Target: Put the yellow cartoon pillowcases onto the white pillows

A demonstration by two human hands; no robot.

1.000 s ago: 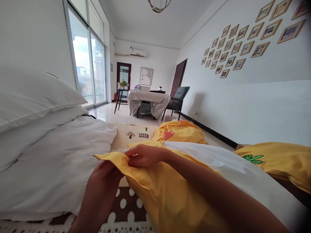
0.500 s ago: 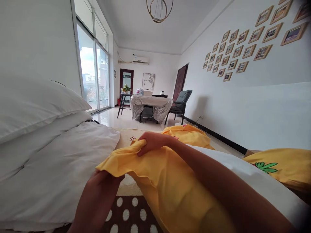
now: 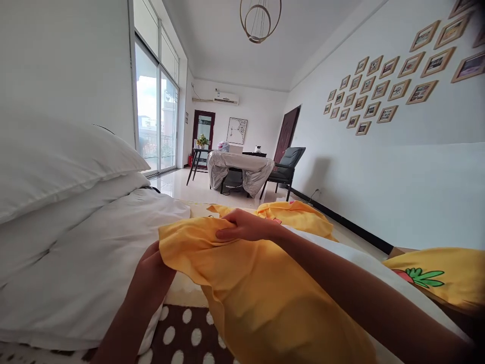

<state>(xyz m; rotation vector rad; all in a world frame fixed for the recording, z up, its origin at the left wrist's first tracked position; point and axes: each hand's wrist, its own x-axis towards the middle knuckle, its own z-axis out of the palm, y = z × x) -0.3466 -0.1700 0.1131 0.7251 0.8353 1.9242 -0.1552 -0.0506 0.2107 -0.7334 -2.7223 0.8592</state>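
Observation:
A plain yellow pillowcase (image 3: 261, 288) stretches between my hands and drapes down toward the bottom of the view. My left hand (image 3: 150, 268) grips its left edge; those fingers are partly behind the cloth. Farther along the same edge, my right hand (image 3: 246, 226) pinches the fabric between thumb and fingers. Under my right forearm lies a white padded piece of bedding (image 3: 337, 253). More yellow cloth (image 3: 295, 217) is bunched just beyond my right hand.
White pillows (image 3: 76, 156) and folded white bedding (image 3: 94, 253) are piled at left. A yellow pillow (image 3: 454, 268) with a radish print sits at right. Below is a brown blanket (image 3: 178, 333) with white dots. A covered table (image 3: 242, 162) and black chair (image 3: 288, 164) stand farther back.
My left hand has lifted slightly, and the cloth edge between my hands is spread flatter. My right hand still pinches the fabric. The view has shifted a little.

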